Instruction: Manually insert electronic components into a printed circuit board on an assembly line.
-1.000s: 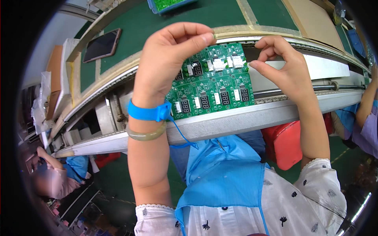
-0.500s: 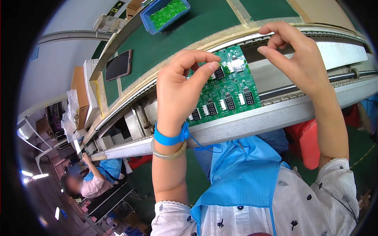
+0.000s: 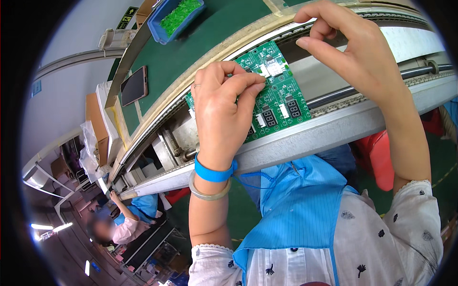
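A green circuit board panel lies across the conveyor rails, carrying white connectors and black digit displays. My left hand is over the panel's left part, thumb and forefinger pinched together close to its surface. Whatever that pinch may hold is too small or hidden to make out. The hand also covers part of the displays; a blue wrist strap with a coiled cord is on that wrist. To the right of the panel, my right hand hovers above the conveyor, thumb and forefinger apart, with nothing visible between them.
A blue bin of small green parts stands on the green bench beyond the rails. Left of it lies a phone. The metal front rail runs between me and the panel. Another person sits at the lower left.
The view has shifted, so panel and bin appear farther left. My left hand has moved rightward relative to the panel, still pinched. My right hand stays raised with its fingers apart.
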Tool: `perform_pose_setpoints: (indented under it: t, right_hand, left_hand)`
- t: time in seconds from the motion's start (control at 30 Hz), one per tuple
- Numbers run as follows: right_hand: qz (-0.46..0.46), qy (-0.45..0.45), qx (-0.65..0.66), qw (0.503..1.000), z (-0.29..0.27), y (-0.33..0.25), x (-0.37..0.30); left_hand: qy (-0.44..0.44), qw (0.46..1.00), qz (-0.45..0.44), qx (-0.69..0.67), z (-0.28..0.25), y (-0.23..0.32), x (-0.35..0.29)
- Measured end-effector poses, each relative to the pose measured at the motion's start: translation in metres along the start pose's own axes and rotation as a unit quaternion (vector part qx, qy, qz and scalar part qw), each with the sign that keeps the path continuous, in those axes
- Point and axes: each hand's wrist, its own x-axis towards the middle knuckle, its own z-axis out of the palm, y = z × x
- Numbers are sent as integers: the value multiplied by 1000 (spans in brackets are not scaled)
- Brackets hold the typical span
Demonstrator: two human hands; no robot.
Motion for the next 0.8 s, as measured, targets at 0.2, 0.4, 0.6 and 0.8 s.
perform_pose_setpoints:
  t: [0.2,0.4,0.6,0.8]
  right_hand:
    - [-6,1,-2,1000,1,2,-2]
    - [0,2,-6,1000,1,3,-1]
    - [6,-1,-9,1000,2,4,-1]
    - [20,-1,-4,1000,4,4,0]
  left_hand:
    - [1,1000,6,3,4,-1,0]
    - [4,1000,13,19,5,0,1]
    - [5,999,25,28,5,-1,0]
    - [-2,1000,12,21,3,-1,-1]
